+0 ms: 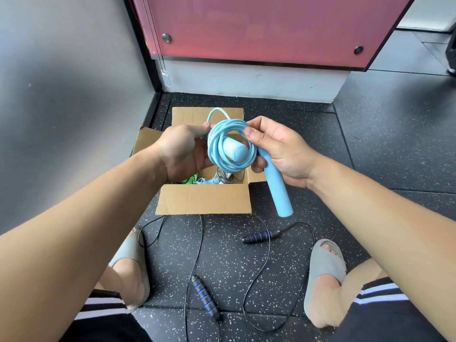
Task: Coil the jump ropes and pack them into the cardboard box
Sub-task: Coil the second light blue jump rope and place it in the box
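Head view, looking down: my feed shows the light blue jump rope (230, 146) wound into a coil and held in the air over the open cardboard box (204, 199), which sits on the floor (370, 144) near the foot of the far wall. The left hand (182, 151) pinches the cord at the coil's upper left between thumb and fingertip; its other fingers are behind the coil and I cannot see them. The right hand (278, 149) is curled round one blue handle (276, 191), with its thumb laid on the coil's upper right. That handle's free end hangs down past the box's near right corner. A second, paler handle end (234, 150) pokes through the middle of the coil. Hands and coil cover most of the box's inside. What shows there is a bit of green (190, 180), some pale blue cord and a grey tangle (224, 175), too small for me to name. On the floor in front of the box's near flap lies a black jump rope (261, 236), uncoiled, its two blue-banded handles well apart; its cord runs out at the bottom edge of the frame. Grey slippers (325, 265) stand on either side of it. The floor is black speckled rubber matting. A grey wall (61, 95) rises at the left, and a pink panel (259, 28) stands behind the box.
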